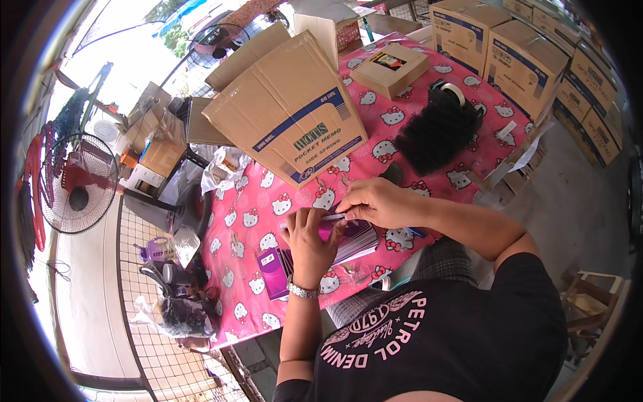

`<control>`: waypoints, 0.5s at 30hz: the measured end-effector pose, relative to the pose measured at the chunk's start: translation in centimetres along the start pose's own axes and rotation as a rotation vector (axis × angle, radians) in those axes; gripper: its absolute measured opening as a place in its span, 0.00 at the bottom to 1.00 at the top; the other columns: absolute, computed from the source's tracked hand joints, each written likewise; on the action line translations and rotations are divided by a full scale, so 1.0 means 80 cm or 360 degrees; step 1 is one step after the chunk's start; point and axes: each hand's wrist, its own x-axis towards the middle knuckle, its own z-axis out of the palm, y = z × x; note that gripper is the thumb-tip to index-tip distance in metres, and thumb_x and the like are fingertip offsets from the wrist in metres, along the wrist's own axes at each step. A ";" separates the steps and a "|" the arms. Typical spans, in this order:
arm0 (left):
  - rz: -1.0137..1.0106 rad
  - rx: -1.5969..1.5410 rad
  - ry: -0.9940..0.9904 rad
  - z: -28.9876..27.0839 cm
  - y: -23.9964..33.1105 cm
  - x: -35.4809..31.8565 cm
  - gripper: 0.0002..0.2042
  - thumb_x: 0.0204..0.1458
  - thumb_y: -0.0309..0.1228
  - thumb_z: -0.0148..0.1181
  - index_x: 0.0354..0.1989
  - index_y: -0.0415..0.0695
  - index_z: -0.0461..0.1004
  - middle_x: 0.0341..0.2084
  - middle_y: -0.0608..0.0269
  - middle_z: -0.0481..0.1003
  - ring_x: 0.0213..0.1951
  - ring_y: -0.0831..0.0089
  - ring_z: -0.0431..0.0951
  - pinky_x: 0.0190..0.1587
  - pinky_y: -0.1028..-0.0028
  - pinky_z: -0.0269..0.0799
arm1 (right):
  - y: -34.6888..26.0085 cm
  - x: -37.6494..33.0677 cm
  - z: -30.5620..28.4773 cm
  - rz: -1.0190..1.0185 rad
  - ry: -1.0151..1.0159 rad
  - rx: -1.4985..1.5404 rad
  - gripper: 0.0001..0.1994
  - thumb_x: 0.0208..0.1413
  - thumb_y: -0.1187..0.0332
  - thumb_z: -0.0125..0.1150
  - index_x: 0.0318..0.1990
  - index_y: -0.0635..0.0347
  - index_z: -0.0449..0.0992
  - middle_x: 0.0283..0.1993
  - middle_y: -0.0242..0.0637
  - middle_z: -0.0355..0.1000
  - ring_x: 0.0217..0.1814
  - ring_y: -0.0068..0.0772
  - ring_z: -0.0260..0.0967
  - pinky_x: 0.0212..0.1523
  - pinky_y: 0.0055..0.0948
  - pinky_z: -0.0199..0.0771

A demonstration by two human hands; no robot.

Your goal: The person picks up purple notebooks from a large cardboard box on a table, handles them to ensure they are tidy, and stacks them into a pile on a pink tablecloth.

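My left hand point(309, 240), with a metal watch on its wrist, has its fingers bent over the near-left side of a small purple memo notebook point(327, 229). My right hand point(375, 202) pinches at the notebook's upper edge, thumb and fingers pressed together. The two hands meet above a stack of notebooks point(358, 245), whose white page edges and purple covers show beneath them. Another purple notebook point(271, 273) lies flat on the pink patterned tablecloth point(231, 268), left of my left hand. What sits exactly between my right fingertips is too small to tell.
Beyond my hands stands a large open carton point(288, 110). A heap of black bristly strands point(435, 134) lies to the right, a tape roll point(453, 94) beside it. A flat box point(390, 69) rests farther back. Closed cartons point(522, 63) stand at the back right; a fan point(79, 184) is at left.
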 end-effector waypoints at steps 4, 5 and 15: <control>0.0046 0.0015 0.0006 0.005 -0.005 -0.003 0.16 0.50 0.44 0.69 0.40 0.47 0.77 0.40 0.63 0.73 0.47 0.59 0.69 0.48 0.56 0.62 | 0.008 -0.004 0.005 -0.0040 0.0056 -0.0034 0.08 0.57 0.70 0.63 0.41 0.61 0.79 0.37 0.42 0.73 0.41 0.46 0.74 0.41 0.40 0.72; 0.0044 0.0029 0.0004 0.006 -0.006 -0.005 0.15 0.50 0.43 0.68 0.40 0.48 0.77 0.40 0.63 0.73 0.47 0.59 0.69 0.48 0.56 0.62 | 0.007 -0.005 0.006 -0.0042 0.0067 -0.0061 0.08 0.57 0.70 0.63 0.42 0.60 0.79 0.37 0.42 0.73 0.42 0.46 0.74 0.41 0.40 0.73; 0.0007 0.0031 -0.0149 0.002 0.022 -0.010 0.14 0.53 0.32 0.63 0.48 0.52 0.74 0.48 0.65 0.73 0.61 0.54 0.63 0.60 0.29 0.43 | -0.040 -0.021 -0.001 0.0171 -0.0086 -0.0601 0.17 0.56 0.71 0.63 0.52 0.62 0.69 0.42 0.45 0.71 0.41 0.45 0.76 0.38 0.40 0.77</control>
